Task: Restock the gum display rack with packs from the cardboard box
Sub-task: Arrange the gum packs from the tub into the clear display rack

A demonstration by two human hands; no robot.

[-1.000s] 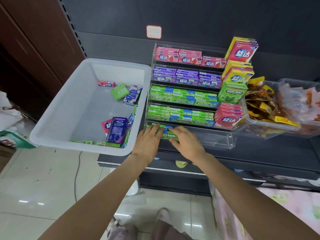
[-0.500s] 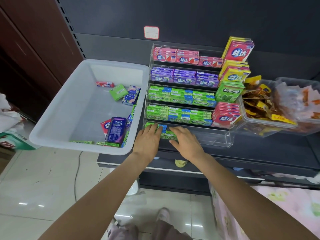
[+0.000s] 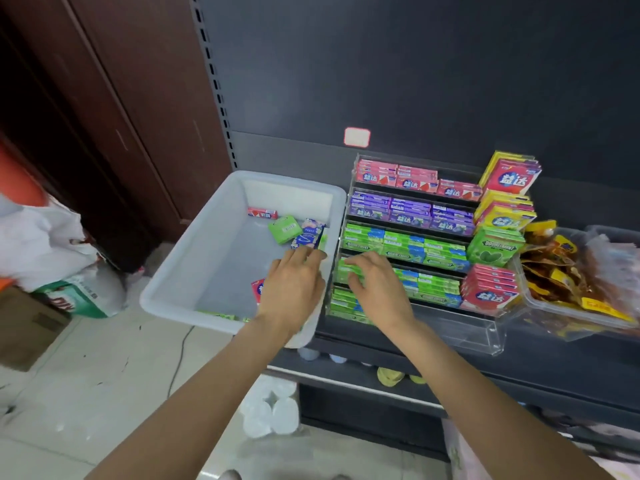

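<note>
The clear acrylic gum rack (image 3: 485, 337) stands on the dark shelf, with tiers of pink, purple and green packs. My right hand (image 3: 377, 289) is at the left end of the fourth tier, fingers over and thumb under a green gum pack (image 3: 346, 271). More green packs (image 3: 343, 306) fill the left of the bottom tier. Left of the rack is a white plastic bin (image 3: 166, 299) holding loose packs: a red one (image 3: 262, 213), a green box (image 3: 284, 229) and a blue-pink pack (image 3: 310, 233). My left hand (image 3: 294, 285) reaches into the bin with straight fingers, fingertips at packs by its right wall.
A clear tray of yellow snack bags (image 3: 571, 282) sits right of the rack. White plastic bags (image 3: 41, 244) and a brown cardboard box (image 3: 24, 327) lie on the floor at the left. Paper rolls (image 3: 270, 407) stand below the shelf edge. A brown cabinet rises behind the bin.
Both hands left the bottom tier. My left hand moved left into the bin, and my right hand rose to the fourth tier. The camera view tilted upward and shifted left.
</note>
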